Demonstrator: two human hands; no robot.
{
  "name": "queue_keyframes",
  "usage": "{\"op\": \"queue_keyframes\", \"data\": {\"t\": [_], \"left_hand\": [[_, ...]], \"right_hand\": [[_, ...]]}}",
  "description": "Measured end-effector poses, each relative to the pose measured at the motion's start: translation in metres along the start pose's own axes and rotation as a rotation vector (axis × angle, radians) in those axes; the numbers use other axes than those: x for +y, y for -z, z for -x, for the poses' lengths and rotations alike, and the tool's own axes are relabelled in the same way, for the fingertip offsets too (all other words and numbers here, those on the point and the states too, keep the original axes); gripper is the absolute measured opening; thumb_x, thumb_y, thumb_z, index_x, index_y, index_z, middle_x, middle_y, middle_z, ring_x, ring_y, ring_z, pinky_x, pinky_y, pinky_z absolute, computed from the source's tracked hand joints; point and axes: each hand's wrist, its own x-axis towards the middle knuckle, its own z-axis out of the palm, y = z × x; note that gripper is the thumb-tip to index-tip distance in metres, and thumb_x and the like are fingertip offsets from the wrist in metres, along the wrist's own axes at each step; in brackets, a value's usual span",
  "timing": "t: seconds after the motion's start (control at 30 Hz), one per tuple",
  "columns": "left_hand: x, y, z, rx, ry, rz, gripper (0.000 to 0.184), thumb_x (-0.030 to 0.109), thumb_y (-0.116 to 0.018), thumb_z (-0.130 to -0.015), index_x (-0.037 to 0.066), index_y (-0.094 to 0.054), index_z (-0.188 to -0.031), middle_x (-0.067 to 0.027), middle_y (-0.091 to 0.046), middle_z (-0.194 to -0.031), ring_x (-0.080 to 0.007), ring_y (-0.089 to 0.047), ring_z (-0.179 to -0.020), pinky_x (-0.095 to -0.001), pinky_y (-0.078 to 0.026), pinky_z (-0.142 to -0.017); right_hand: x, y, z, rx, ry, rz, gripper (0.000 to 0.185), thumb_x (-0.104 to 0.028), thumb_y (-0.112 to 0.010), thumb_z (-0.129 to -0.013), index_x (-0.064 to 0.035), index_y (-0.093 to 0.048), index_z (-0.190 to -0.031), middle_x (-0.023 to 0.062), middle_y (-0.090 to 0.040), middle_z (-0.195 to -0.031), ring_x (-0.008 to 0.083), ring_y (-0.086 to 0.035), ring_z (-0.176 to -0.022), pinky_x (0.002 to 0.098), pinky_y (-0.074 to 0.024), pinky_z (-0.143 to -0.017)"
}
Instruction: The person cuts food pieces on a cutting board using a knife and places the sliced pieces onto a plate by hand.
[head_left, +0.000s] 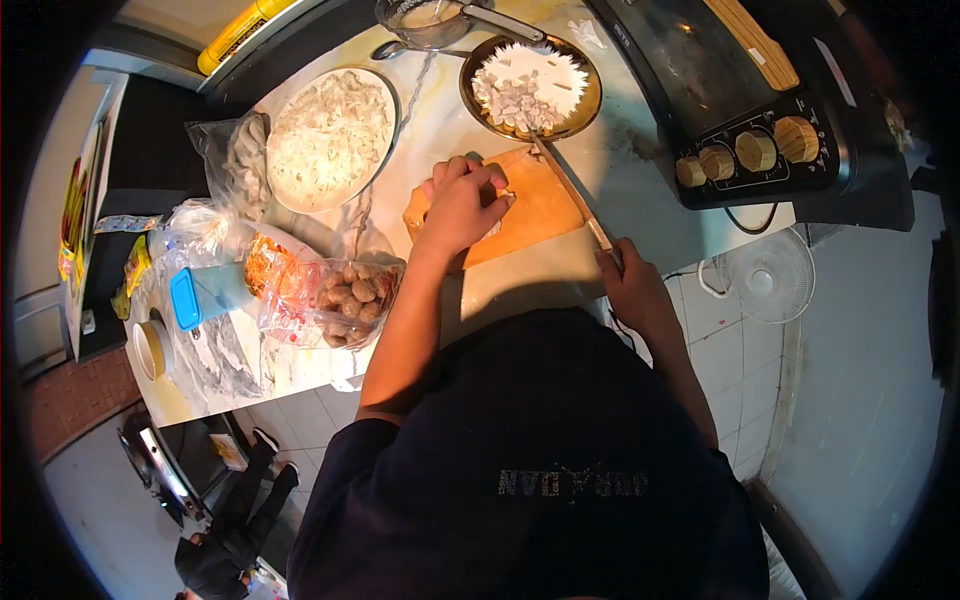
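My left hand (462, 207) rests on the orange cutting board (545, 215), its fingers curled and pressed together. A bit of something pale shows at its fingertips, mostly hidden by the hand. In my right hand (632, 280) is the handle of a knife (568, 187); the blade slants across the board's right side. Its tip reaches the rim of a dark gold plate (592, 108) just beyond the board. Small chopped pale pieces (515, 98) lie on that plate, partly in bright light.
Left stands a large bowl of pale shreds (335, 135). Nearer are a bag of brown balls (350, 300), shredded orange food (268, 262) and a blue-lidded container (187, 298). A pan (430, 22) sits behind, a knobbed stove (755, 150) right. A person (225, 550) is lower left.
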Motion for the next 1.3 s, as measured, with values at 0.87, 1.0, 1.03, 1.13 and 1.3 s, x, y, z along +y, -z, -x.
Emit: {"op": "queue_keyframes", "data": {"t": [0.87,1.0,1.03,1.13,1.3], "left_hand": [[-0.011,0.012,-0.098,0.23,-0.011,0.074,0.025,0.031,-0.079,-0.077,0.019,-0.074,-0.099,-0.0077,-0.064,-0.106,-0.0315,-0.053,-0.108,-0.0427,-0.039,-0.092],[-0.019,0.014,-0.081,0.167,0.024,0.173,0.023,0.026,-0.077,-0.076,0.018,-0.074,-0.098,-0.008,-0.065,-0.109,-0.0308,-0.055,-0.109,-0.0437,-0.04,-0.095],[-0.018,0.016,-0.077,0.17,0.038,0.169,0.023,0.026,-0.077,-0.076,0.018,-0.074,-0.098,-0.008,-0.065,-0.109,-0.0308,-0.055,-0.109,-0.0437,-0.04,-0.095],[-0.02,0.023,-0.056,0.128,0.135,0.205,0.023,0.023,-0.075,-0.077,0.016,-0.074,-0.098,-0.0098,-0.066,-0.106,-0.0308,-0.058,-0.107,-0.0433,-0.042,-0.093],[-0.015,0.029,-0.004,0.032,0.177,0.301,0.025,0.023,-0.074,-0.076,0.013,-0.073,-0.099,-0.0134,-0.068,-0.1,-0.0312,-0.062,-0.099,-0.0412,-0.047,-0.082]], "right_hand": [[0.025,0.02,0.047,0.063,-0.078,-0.11,0.041,-0.042,-0.049,-0.099,-0.0018,-0.052,-0.107,0.0269,-0.066,-0.091,0.0483,-0.063,-0.091,0.0515,-0.0486,-0.076],[0.023,0.029,0.051,0.028,-0.102,-0.107,0.042,-0.042,-0.05,-0.099,-0.0011,-0.053,-0.111,0.0268,-0.066,-0.091,0.0475,-0.063,-0.093,0.0504,-0.0489,-0.077],[0.024,0.029,0.049,0.014,-0.097,-0.103,0.042,-0.042,-0.05,-0.099,-0.0011,-0.053,-0.111,0.0268,-0.066,-0.091,0.0475,-0.063,-0.093,0.0504,-0.0489,-0.077],[0.029,0.028,0.041,-0.001,-0.07,-0.113,0.045,-0.042,-0.051,-0.099,0.0004,-0.054,-0.112,0.0234,-0.065,-0.088,0.0423,-0.065,-0.088,0.0447,-0.0483,-0.076],[0.016,0.039,0.016,-0.132,0.009,-0.132,0.038,-0.037,-0.053,-0.099,-0.0011,-0.055,-0.108,0.0247,-0.066,-0.09,0.0448,-0.064,-0.09,0.046,-0.0488,-0.074]]}}
